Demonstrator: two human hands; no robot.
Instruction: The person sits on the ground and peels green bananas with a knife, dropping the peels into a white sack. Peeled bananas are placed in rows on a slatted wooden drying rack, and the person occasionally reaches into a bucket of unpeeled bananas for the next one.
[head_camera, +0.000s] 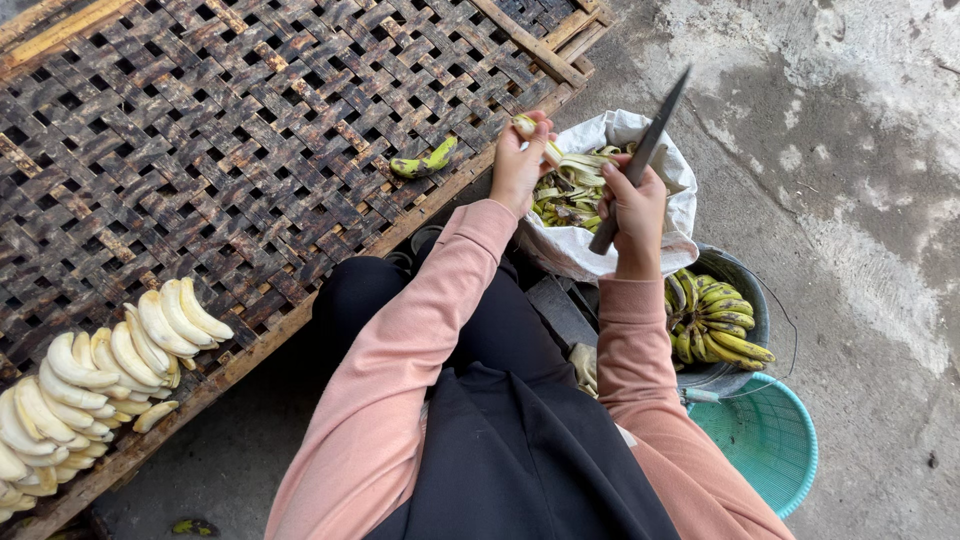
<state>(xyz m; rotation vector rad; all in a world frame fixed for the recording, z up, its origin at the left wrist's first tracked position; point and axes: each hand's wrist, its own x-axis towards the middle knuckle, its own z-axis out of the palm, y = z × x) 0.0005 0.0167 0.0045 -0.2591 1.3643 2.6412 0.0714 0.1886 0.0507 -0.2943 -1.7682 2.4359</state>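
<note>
Banana (527, 125) pinched in raised left hand (518, 165); right hand (632, 212) fisted around knife (641, 160).

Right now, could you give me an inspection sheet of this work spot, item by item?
Surface: woven bamboo rack on a stained concrete floor.
Job's things: partly peeled banana; long knife; peeled bananas in rows on the rack.
Clutter: white sack of peels; unpeeled bananas in a dark bucket; teal basket; lone green banana.
Hands: left hand holds the banana; right hand grips the knife.
Cables: nothing seen.
Surroundings: no other people in view.
</note>
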